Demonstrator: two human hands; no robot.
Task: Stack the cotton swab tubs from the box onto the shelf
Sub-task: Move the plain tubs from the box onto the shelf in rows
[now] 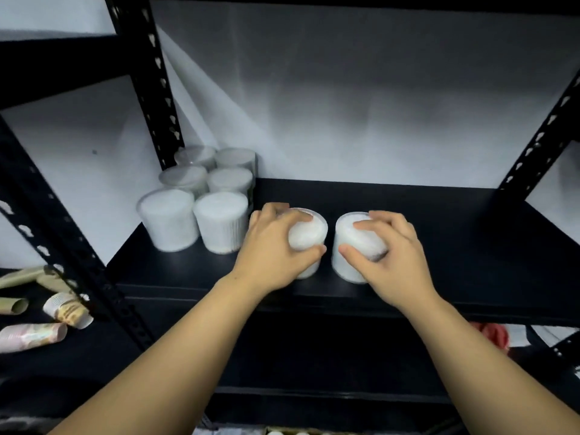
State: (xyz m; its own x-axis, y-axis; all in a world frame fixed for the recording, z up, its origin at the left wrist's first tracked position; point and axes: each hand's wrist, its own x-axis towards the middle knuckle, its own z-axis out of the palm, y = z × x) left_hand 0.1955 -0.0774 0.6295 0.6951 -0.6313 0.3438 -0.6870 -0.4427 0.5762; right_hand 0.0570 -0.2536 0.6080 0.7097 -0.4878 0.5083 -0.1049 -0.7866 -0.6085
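Observation:
Each of my hands grips a clear round tub of white cotton swabs near the front of the black shelf [439, 246]. My left hand [276, 246] curls over the top and side of the left tub [309, 235]. My right hand [392, 255] wraps the right tub [354, 243] the same way. The two tubs stand upright side by side with a small gap between them. Several more tubs [201, 196] stand grouped in two rows at the shelf's back left corner, beside my left hand. The box is mostly out of view.
Black slotted uprights [157, 89] frame the shelf on the left and on the right [543, 133]. A white wall lies behind. Rolled paper packs [62, 309] lie on the neighbouring shelf at lower left. A red object [492, 335] shows below right.

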